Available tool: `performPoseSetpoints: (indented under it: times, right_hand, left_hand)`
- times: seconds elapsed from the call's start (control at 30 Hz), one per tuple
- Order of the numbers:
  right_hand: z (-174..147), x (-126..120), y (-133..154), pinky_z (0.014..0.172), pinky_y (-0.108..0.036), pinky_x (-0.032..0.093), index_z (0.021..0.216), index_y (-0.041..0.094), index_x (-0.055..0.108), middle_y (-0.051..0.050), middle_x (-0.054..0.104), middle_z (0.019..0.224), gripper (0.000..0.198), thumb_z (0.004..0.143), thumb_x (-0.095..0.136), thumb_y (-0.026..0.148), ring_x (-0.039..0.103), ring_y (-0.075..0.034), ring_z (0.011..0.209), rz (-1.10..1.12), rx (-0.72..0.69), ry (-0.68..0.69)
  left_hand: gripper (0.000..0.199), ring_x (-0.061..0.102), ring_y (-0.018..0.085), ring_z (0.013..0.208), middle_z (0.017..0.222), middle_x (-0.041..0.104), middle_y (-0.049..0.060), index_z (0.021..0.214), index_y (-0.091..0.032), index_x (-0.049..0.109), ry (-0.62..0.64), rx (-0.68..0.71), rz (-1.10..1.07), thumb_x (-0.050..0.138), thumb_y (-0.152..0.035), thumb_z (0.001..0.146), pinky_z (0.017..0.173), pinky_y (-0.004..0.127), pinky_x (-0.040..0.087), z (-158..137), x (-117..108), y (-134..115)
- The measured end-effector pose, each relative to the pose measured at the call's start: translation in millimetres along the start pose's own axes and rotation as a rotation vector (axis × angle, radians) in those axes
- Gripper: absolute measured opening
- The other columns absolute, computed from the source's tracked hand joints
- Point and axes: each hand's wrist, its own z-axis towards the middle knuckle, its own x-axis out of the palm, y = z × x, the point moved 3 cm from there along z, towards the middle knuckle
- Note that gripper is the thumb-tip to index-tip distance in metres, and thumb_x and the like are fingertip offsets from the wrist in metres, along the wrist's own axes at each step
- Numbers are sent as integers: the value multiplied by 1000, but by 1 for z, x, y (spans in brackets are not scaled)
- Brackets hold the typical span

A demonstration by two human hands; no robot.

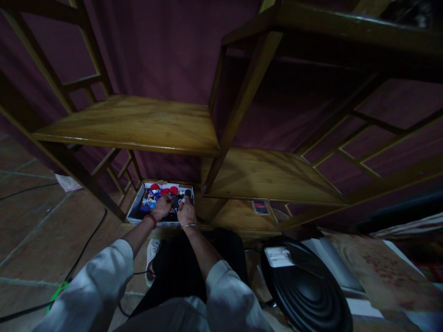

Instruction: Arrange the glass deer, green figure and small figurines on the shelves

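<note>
left hand (162,207) and right hand (187,213) reach downward close together, fingers (168,198) bent.

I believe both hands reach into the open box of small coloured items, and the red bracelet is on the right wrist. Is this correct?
Not entirely. The head view shows the red bracelet on the wrist of the left hand; the right hand has a thin silvery bangle at its wrist. Both hands do reach into the open box of small coloured items.

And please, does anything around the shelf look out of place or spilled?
A pale flat thing lies on the floor beside the wooden shelf, looking stray; I cannot tell what it is. No spill shows.
</note>
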Motion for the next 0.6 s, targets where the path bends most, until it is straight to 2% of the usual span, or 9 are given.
performPoseSetpoints:
  times: [0.1,0.27,0.43,0.6]
  right_hand:
    - [-1,-1,0,73,-23,42,113,13,45,-10,64,97,29,87,33,17,61,-17,87,13,-11,-13]
    - [0,-2,-2,74,-22,42,110,13,46,-9,64,96,28,86,34,18,61,-16,85,36,-48,-45]
    - [1,1,-5,73,-22,42,105,14,49,-7,65,91,25,84,37,18,61,-16,81,80,-93,-102]
    - [3,2,-8,72,-23,44,103,16,50,-5,66,85,24,82,41,19,62,-16,78,166,-88,-156]
  left_hand:
    - [20,58,8,52,75,63,2,98,-14,50,12,-80,-168,39,-10,82,55,22,49,-4,3,1]
    - [26,57,6,52,74,62,1,102,-13,51,30,-139,-385,40,-7,80,52,17,47,-13,2,-3]
    - [22,53,6,48,66,60,-1,95,-13,56,-20,-156,-532,44,-8,77,50,17,45,-18,-1,-4]
    - [16,52,8,47,60,60,-2,82,-13,60,-94,-139,-679,59,-16,67,49,19,44,-21,-4,-2]
